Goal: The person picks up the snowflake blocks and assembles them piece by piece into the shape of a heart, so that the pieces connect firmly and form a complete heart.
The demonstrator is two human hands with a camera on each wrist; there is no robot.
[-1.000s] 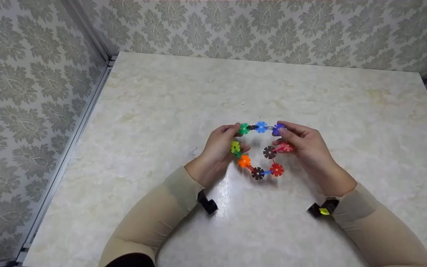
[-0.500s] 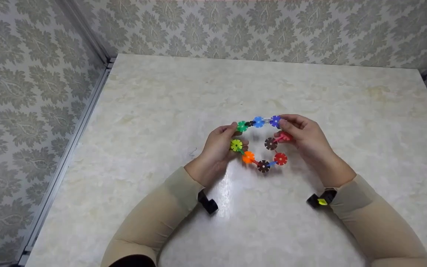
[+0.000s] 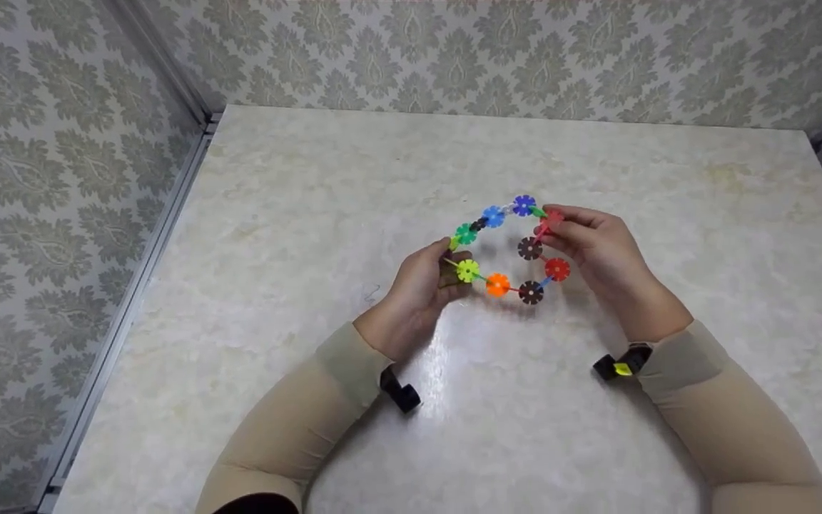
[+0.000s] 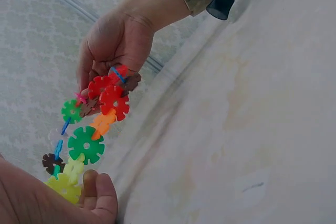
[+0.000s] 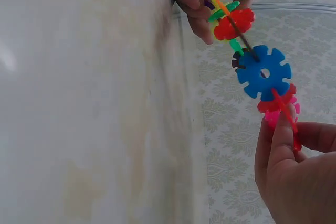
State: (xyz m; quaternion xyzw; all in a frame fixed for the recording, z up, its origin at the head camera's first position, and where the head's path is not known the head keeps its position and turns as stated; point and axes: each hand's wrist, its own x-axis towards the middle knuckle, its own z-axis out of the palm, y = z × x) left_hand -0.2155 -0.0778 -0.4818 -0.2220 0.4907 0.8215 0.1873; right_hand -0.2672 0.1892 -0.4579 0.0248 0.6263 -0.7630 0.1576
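Observation:
A closed ring of notched plastic snowflake discs (image 3: 498,285) in many colours is held in the air between both hands, above the table. At its left side my left hand (image 3: 418,282) pinches a yellow-green disc (image 3: 454,243) between thumb and fingers. On the opposite side my right hand (image 3: 604,246) pinches a red-pink disc (image 3: 552,218). A purple disc (image 3: 524,205) sits at the far end of the ring, and a dark brown disc (image 3: 531,293) at the near end. The right wrist view shows a blue disc (image 5: 264,73) edged into its neighbours, just above the right fingers.
Below the hands spreads a pale marbled table (image 3: 297,185). Patterned wall panels (image 3: 418,57) stand behind it and along the left, with a metal rail (image 3: 133,300) at the left edge. Small black cameras (image 3: 404,396) are strapped to both wrists.
The ring has turned and shifted away from the body. My right hand has moved farther forward and now pinches the red-pink disc instead of the purple one; the left fingers now pinch yellow-green, not green.

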